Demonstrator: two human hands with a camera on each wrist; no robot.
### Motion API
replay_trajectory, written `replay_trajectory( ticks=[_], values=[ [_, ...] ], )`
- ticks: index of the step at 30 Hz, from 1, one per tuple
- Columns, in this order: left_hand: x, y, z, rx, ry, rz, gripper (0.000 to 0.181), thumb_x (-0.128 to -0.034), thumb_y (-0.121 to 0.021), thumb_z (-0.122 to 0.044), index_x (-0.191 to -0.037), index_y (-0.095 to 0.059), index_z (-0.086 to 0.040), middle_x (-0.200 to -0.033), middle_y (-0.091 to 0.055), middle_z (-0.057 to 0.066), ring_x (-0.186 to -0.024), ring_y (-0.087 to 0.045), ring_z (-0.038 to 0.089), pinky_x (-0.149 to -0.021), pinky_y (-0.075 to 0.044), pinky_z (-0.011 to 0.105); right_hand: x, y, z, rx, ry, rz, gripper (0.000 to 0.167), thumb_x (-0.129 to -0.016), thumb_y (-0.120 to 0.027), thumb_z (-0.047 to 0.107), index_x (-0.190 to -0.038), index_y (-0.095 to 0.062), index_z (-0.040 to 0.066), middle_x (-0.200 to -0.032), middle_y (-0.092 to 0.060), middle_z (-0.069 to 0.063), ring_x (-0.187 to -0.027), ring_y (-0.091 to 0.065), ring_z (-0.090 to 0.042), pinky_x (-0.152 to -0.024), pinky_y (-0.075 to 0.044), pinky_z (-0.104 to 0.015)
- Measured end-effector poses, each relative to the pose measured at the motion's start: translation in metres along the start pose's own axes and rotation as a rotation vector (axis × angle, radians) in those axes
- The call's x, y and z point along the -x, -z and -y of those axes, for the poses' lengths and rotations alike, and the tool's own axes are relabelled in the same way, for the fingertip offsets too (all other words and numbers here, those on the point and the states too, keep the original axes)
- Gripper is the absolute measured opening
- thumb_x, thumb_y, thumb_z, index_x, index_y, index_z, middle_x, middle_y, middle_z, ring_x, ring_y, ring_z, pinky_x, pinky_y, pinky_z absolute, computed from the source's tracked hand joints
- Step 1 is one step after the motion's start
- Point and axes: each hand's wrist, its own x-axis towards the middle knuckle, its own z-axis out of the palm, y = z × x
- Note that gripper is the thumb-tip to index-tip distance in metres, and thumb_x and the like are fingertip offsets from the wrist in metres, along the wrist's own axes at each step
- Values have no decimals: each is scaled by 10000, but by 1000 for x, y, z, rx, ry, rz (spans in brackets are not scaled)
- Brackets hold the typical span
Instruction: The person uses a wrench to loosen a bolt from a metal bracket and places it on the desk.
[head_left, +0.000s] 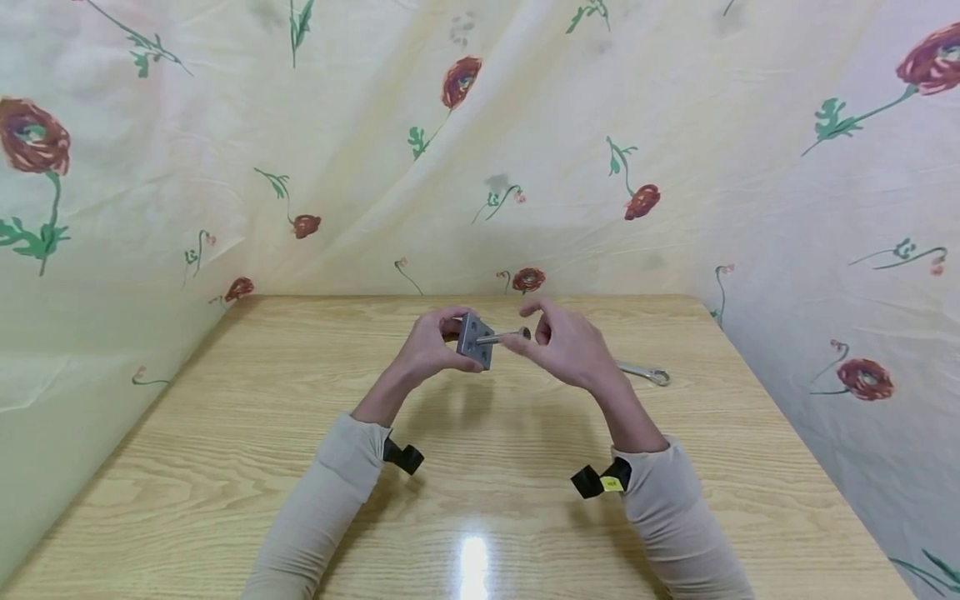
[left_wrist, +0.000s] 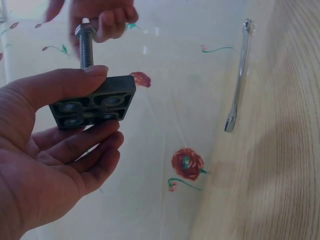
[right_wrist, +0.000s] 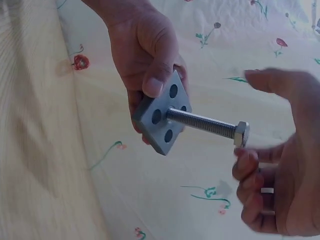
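Observation:
My left hand (head_left: pixel 435 346) grips a grey square plate (right_wrist: pixel 161 131) by its edges, thumb on one side and fingers on the other. Round holes show in the plate's face, and recesses on its underside in the left wrist view. From its middle sticks out a threaded metal rod (right_wrist: pixel 202 123). A hex nut (right_wrist: pixel 242 134) sits near the rod's far end, with a short tip beyond it in the left wrist view. Beside that end is my right hand (head_left: pixel 566 343), one digit stretched away and the others bent close to the nut; nothing appears pinched between them.
A silver combination wrench (left_wrist: pixel 238 80) lies on the wood-grain table (head_left: pixel 480 433), behind my right hand in the head view. Flower-printed cloth (head_left: pixel 360 150) hangs along the table's back and sides. Black straps with small blocks (head_left: pixel 405 457) sit on both wrists.

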Motion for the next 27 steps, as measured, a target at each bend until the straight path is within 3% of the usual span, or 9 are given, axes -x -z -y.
replay_trajectory(
  ticks=[4,6,8,12,20,27],
  values=[
    [0,0,1,-4,4,-5,697,-650,-887,16,-1286,-606,-35,-1138,-714,191,-994,-679,247,-973,-521,424,-1,-4,-3,-37,-152,40,773,-970,-291,732,-814,-692,89,-672,-594,-29,-574,-504,-176,-532,-386,-301],
    [0,0,1,-7,5,-9,702,-651,-886,16,-1292,-602,-29,-1142,-713,193,-1003,-680,255,-980,-519,438,-2,-7,-3,-58,-183,59,826,-981,-232,728,-655,-647,94,-587,-538,-7,-514,-452,-166,-494,-346,-289],
    [0,-1,1,-12,6,-11,711,-646,-888,15,-1295,-600,-29,-1147,-713,192,-1014,-680,261,-986,-515,445,-3,-10,-3,-77,-189,69,785,-1006,-260,679,-594,-600,104,-539,-470,23,-480,-395,-148,-471,-305,-275],
    [-1,-1,1,-19,5,-10,722,-639,-891,11,-1299,-599,-24,-1149,-714,197,-1032,-680,282,-998,-507,456,-4,-11,-1,-93,-171,58,656,-1035,-375,559,-604,-576,107,-528,-403,42,-474,-339,-132,-471,-273,-262],
    [-1,-1,0,-8,7,-4,686,-647,-893,-9,-1271,-612,-61,-1143,-709,187,-1013,-676,260,-984,-514,446,-3,-4,1,-39,-114,25,527,-1004,-507,517,-742,-675,92,-578,-471,16,-525,-404,-154,-528,-338,-284],
    [-1,0,0,-1,11,0,680,-660,-892,-12,-1278,-612,-55,-1148,-710,188,-1013,-676,250,-965,-522,422,0,0,2,-33,-32,-46,308,-930,-691,386,-887,-739,85,-654,-581,-8,-571,-476,-149,-558,-375,-283]
  ],
)
